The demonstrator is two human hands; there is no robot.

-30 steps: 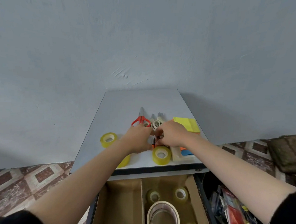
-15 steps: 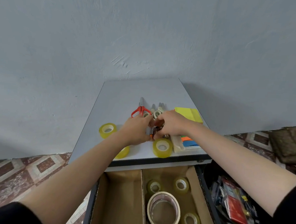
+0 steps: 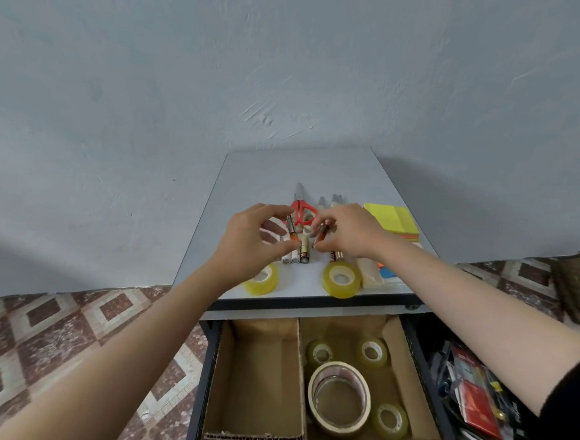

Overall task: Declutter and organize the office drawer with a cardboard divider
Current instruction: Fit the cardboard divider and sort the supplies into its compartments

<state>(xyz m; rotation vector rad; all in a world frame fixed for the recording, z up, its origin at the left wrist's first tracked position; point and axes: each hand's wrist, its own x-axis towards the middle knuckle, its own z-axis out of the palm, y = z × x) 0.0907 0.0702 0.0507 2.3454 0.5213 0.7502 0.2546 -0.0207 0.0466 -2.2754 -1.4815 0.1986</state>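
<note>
Cardboard divider [image 3: 301, 354], corrugated and rough-edged, is splitting the open drawer [image 3: 207, 368] at the bottom of view, where the frame is cutting off its near end. Above it, over the smooth grey cabinet top [image 3: 271, 170], the left hand [image 3: 249, 242] is pinching a slim orange-and-black battery [image 3: 291, 229]. The right hand [image 3: 349, 231] is pinching a second battery [image 3: 320, 236]. Both labels are showing too small to read.
</note>
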